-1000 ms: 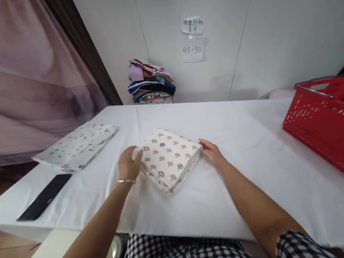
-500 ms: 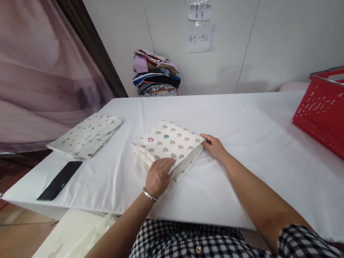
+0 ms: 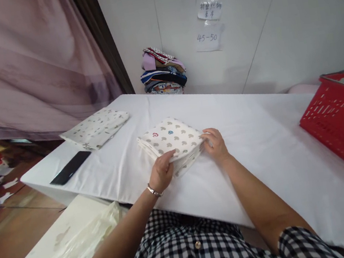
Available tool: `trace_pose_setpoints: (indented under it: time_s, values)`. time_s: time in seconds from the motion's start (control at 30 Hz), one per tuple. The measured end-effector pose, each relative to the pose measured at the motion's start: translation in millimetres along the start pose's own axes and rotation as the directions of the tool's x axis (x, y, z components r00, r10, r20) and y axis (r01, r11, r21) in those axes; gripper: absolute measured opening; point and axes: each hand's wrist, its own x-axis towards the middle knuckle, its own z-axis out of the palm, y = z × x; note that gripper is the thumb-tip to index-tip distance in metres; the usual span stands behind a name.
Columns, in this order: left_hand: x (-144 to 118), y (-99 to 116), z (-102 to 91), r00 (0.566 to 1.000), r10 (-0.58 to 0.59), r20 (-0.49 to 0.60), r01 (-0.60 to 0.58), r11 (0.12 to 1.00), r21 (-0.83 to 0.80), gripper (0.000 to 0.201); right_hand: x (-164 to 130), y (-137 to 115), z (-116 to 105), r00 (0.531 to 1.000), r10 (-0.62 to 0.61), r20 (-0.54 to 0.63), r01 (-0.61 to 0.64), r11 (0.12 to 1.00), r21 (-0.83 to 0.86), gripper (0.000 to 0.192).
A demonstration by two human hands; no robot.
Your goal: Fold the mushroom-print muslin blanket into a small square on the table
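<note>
A folded white cloth (image 3: 173, 135) with a grey mushroom print and a few coloured mushrooms lies on the white-covered table in front of me. Its layers show along the near and left edges. My left hand (image 3: 162, 171) grips the near edge, thumb on top and the other fingers hidden below. At the right corner, my right hand (image 3: 215, 143) pinches the cloth between thumb and fingers. To the left lies a second folded white cloth (image 3: 97, 129) with small dark leaf-like prints, apart from both hands.
A black flat object (image 3: 70, 168) lies near the table's left edge. The red plastic basket (image 3: 342, 121) stands at the right. Behind the table rises a stack of folded fabrics (image 3: 163, 72) by the wall. A plastic bag (image 3: 77, 251) rests on a pale surface at lower left.
My left hand has gone from lying flat on the cloth to gripping its near edge. My right hand still holds the right corner. The view has shifted slightly left.
</note>
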Motion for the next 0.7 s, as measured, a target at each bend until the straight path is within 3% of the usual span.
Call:
trace_pose_setpoints:
  time_s: [0.13,0.27,0.37,0.53,0.7]
  values:
    - [2,3,-4.3,0.994,0.105,0.013,-0.106,0.994,0.018,0.035,2,-6,4,0.982,-0.145,0.121,0.145,0.989,0.011,0.024]
    - [-1,3,-5.9,0.994,0.111,0.014,-0.111,0.991,0.068,0.031,0,-11,9,0.958,-0.181,0.222,0.18,0.983,0.028,0.02]
    - [-8,7,-3.6,0.99,0.119,0.08,-0.126,0.988,0.092,0.03,-2,-12,11,0.942,-0.195,0.274,0.19,0.981,0.046,0.017]
    - [-18,16,-0.7,0.983,0.093,0.158,-0.112,0.987,0.116,0.025,-4,-13,12,0.937,-0.182,0.299,0.175,0.983,0.049,0.016]
    - [-18,14,-3.4,0.988,0.063,0.141,-0.089,0.978,0.188,0.026,-5,-17,13,0.94,-0.186,0.285,0.175,0.982,0.066,0.017]
